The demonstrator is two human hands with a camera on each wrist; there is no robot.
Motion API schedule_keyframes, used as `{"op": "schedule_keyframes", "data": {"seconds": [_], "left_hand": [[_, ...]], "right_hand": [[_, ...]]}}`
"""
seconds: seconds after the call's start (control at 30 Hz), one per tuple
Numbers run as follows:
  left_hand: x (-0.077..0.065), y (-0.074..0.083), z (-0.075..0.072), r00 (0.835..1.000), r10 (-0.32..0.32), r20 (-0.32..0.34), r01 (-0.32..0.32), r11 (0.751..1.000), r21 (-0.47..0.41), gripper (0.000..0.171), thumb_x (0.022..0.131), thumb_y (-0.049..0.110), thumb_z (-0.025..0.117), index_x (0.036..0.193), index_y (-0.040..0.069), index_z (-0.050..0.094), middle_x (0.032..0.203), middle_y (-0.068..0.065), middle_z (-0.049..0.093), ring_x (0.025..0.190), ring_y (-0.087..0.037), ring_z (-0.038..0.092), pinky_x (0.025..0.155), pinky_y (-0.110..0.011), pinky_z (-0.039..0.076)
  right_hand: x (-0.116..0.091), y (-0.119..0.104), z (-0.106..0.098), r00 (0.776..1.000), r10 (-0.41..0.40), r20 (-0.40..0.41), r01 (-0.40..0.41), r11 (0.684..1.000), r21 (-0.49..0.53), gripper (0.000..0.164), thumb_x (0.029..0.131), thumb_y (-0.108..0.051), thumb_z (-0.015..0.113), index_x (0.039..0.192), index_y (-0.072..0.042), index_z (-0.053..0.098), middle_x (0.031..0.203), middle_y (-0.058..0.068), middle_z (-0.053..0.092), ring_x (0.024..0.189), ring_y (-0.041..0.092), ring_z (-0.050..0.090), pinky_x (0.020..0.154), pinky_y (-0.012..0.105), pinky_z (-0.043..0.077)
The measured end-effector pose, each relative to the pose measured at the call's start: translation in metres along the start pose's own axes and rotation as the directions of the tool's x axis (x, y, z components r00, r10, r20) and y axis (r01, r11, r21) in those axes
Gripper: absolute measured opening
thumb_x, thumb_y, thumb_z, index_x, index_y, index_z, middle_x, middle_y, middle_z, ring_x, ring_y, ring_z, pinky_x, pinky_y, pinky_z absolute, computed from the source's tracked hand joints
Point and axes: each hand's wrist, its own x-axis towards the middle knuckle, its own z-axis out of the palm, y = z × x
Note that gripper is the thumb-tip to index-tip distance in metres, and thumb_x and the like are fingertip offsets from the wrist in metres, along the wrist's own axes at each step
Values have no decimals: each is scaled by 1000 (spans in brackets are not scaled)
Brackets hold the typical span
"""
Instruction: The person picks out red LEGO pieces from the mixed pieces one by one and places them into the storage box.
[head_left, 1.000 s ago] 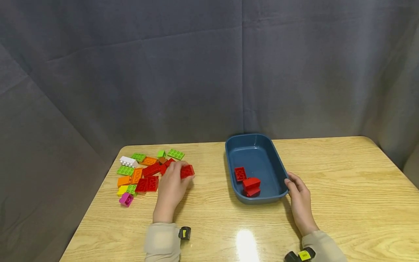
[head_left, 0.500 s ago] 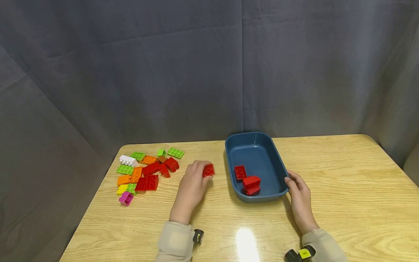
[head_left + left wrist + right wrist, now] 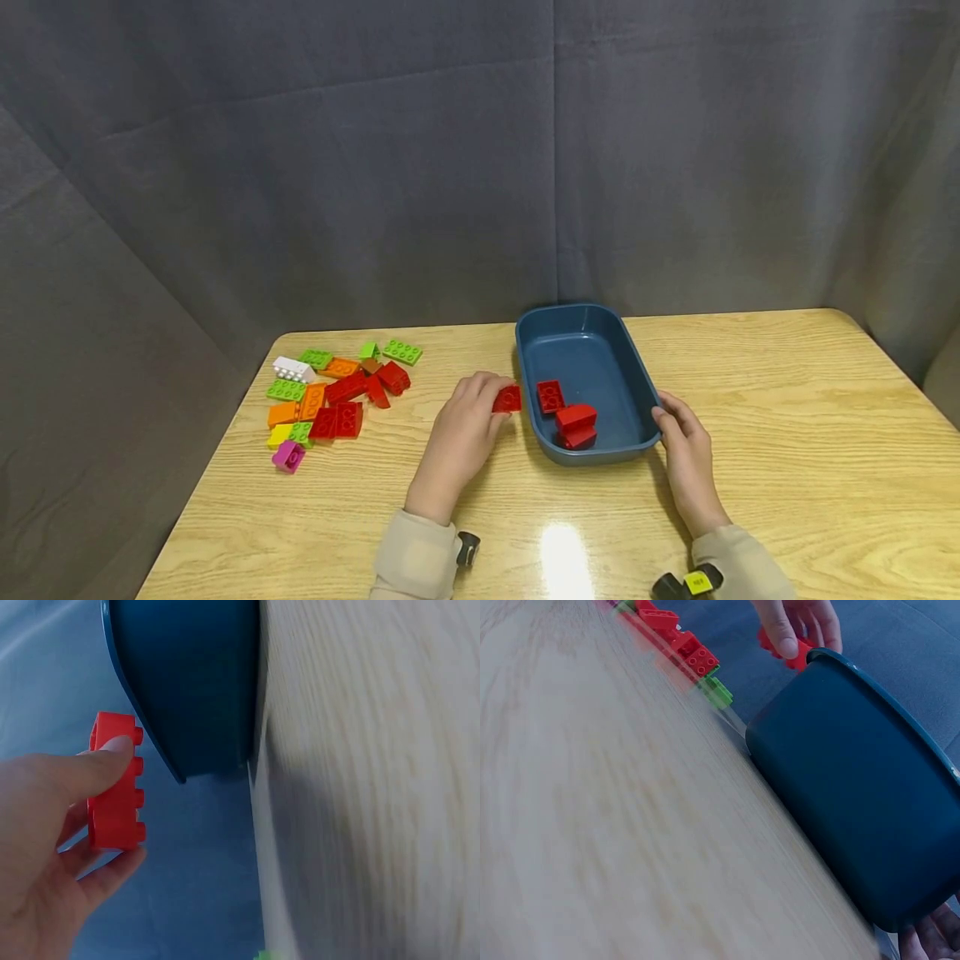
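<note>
In the head view my left hand [image 3: 465, 429] pinches a red toy building brick [image 3: 507, 399] just outside the left rim of the blue bin [image 3: 534, 427]. Thumb and fingers grip this brick [image 3: 114, 791] in the left wrist view, its studs towards the tabletop. At the bin's front right corner, my right hand [image 3: 686, 467] holds the rim, thumb at the edge; some of its fingers [image 3: 934, 937] show against the wall in the right wrist view. Inside the bin lie a small red brick [image 3: 551, 397] and red bricks [image 3: 576, 417] in a heap.
Loose bricks lie at the table's left: several red ones [image 3: 347, 419], green [image 3: 403, 352], orange [image 3: 283, 413], yellow [image 3: 281, 436], white [image 3: 294, 369] and magenta [image 3: 288, 456]. A grey curtain [image 3: 420, 192] hangs behind the wooden table [image 3: 795, 392].
My left hand has carried the red brick rightward from the loose bricks to beside the bin, slowing lately. The right hand and the bin stay in place.
</note>
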Motion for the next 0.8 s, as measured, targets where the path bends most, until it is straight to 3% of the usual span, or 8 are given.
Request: {"op": "schedule_keyframes", "data": {"seconds": [0.37,0.63,0.8], "left_hand": [[2,27,5,994,109,20,-111,988,111,46,89,22,76,131,15,60,124,-2,61,115,-20,56,100,-35,46],[1,44,13,977,205,59,-212,965,157,46,89,21,76,132,16,60,126,-1,59,117,-18,55,103,-31,44],[0,48,18,972,224,75,-234,954,186,47,90,21,75,134,16,59,128,-1,59,118,-17,54,105,-30,43]], "right_hand": [[-1,-1,0,1000,-3,1,3,1000,-8,46,107,-29,43,143,-2,47,140,7,47,121,8,47,96,11,38],[0,-1,0,1000,7,-1,-7,1000,4,44,107,-27,43,143,-2,46,140,6,47,121,7,46,96,11,38],[1,-1,0,1000,1,7,-1,1000,27,44,106,-25,44,143,-1,46,140,7,46,121,9,46,97,11,37]]}}
